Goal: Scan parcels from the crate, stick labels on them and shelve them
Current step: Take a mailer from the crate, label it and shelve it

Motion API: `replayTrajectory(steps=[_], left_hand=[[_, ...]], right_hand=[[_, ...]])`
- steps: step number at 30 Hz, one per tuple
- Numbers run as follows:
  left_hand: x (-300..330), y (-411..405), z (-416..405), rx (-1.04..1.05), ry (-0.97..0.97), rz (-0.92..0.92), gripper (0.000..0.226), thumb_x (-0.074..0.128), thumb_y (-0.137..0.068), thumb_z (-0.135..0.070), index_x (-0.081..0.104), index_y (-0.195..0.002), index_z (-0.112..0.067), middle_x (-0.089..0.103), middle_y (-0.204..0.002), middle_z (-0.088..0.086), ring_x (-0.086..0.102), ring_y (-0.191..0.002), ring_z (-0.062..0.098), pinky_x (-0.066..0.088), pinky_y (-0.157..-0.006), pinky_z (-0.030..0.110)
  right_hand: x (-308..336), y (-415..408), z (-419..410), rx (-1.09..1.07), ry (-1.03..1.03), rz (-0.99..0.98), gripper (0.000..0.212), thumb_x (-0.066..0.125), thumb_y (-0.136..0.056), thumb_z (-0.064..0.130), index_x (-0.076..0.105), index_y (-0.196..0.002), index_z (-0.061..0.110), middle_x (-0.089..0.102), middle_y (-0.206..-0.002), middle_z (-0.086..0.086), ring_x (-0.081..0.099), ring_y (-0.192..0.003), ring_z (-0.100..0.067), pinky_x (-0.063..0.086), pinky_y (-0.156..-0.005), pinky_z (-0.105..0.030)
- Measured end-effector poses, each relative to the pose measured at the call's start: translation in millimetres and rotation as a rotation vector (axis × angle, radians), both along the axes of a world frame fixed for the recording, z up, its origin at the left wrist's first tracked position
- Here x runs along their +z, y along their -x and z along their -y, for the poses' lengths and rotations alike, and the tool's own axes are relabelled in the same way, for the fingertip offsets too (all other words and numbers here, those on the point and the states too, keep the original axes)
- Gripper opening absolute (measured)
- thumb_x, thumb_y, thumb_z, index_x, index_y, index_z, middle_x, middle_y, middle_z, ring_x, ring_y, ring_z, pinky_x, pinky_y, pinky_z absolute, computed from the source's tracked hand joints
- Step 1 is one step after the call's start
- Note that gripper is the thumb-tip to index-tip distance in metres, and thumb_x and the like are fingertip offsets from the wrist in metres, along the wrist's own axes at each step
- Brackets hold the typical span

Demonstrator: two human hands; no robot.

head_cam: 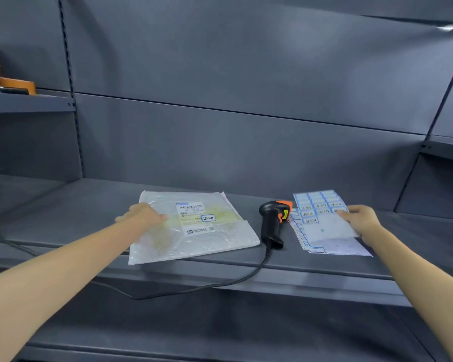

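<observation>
Left hand [141,215] lies flat on the parcel [191,226], fingers straight, likely steadying it on the shelf [63,205] — blue label [208,218] already stuck on. Scanner [272,220] lies between, untouched. Right hand [361,220] pinches the label sheets [322,223] at their edge — arm outstretched.

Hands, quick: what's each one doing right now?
Left hand: open, resting flat on the parcel.
Right hand: on the label sheets, fingers touching the top sheet; a pinch cannot be told.
</observation>
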State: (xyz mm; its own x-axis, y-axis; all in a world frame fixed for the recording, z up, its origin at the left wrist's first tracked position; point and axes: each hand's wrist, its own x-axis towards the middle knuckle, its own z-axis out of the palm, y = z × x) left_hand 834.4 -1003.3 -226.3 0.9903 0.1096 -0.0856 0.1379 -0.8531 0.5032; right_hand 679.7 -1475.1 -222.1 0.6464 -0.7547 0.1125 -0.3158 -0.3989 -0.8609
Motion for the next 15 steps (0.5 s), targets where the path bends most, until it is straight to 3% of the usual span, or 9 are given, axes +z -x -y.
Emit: replayTrajectory(steps=[2, 4, 6, 8, 12, 15], left_hand=[[-3, 1, -1, 0.009, 0.098, 0.012, 0.048, 0.066, -0.083, -0.050, 0.049, -0.105, -0.012, 0.061, -0.090, 0.006, 0.060, -0.095, 0.030, 0.037, -0.096, 0.034], [-5, 0, -3, 0.054, 0.233, 0.016, 0.061, 0.077, -0.075, -0.045, 0.049, -0.112, -0.007, 0.064, -0.101, 0.010, 0.059, -0.103, 0.034, 0.041, -0.097, 0.035], [-2, 2, -4, 0.089, 0.395, 0.017, 0.070, 0.083, -0.072, -0.034, 0.047, -0.120, 0.001, 0.058, -0.112, 0.011, 0.057, -0.110, 0.035, 0.043, -0.088, 0.032], [1, 2, -6, 0.118, 0.514, 0.009, 0.059, 0.084, -0.073, -0.024, 0.050, -0.114, 0.001, 0.054, -0.105, 0.012, 0.057, -0.102, 0.032, 0.042, -0.082, 0.034], [3, 2, -11, 0.130, 0.625, 0.058, 0.030, 0.078, -0.078, -0.016, 0.050, -0.077, -0.008, 0.053, -0.098, 0.007, 0.051, -0.088, 0.025, 0.042, -0.081, 0.032], [5, 4, -18, 0.129, 0.624, 0.103, 0.017, 0.071, -0.084, -0.016, 0.056, -0.083, -0.008, 0.055, -0.097, 0.008, 0.052, -0.086, 0.027, 0.042, -0.078, 0.032]], right_hand=[[-12, 3, 3, -0.051, 0.102, -0.157, 0.033, 0.068, -0.086, 0.021, 0.063, -0.106, -0.005, 0.060, -0.095, -0.017, 0.055, -0.085, -0.028, 0.042, -0.076, -0.034], [-19, 7, -5, -0.086, 0.167, -0.251, 0.056, 0.068, -0.087, 0.024, 0.045, -0.129, -0.006, 0.055, -0.121, -0.022, 0.052, -0.112, -0.036, 0.040, -0.088, -0.034], [-25, 8, -11, -0.097, 0.261, -0.335, 0.066, 0.069, -0.085, 0.029, 0.036, -0.132, -0.004, 0.047, -0.132, -0.025, 0.042, -0.123, -0.041, 0.037, -0.095, -0.038], [-29, 8, -17, -0.100, 0.342, -0.418, 0.067, 0.067, -0.085, 0.034, 0.035, -0.131, -0.002, 0.043, -0.133, -0.025, 0.036, -0.124, -0.040, 0.035, -0.099, -0.041], [-30, 4, -34, -0.040, 0.536, -0.441, 0.054, 0.054, -0.093, 0.030, 0.035, -0.135, 0.002, 0.044, -0.137, -0.019, 0.037, -0.128, -0.035, 0.033, -0.101, -0.042], [-30, -1, -50, 0.065, 0.689, -0.449, 0.050, 0.044, -0.095, 0.025, 0.033, -0.140, 0.007, 0.046, -0.137, -0.014, 0.040, -0.128, -0.030, 0.033, -0.101, -0.040]])
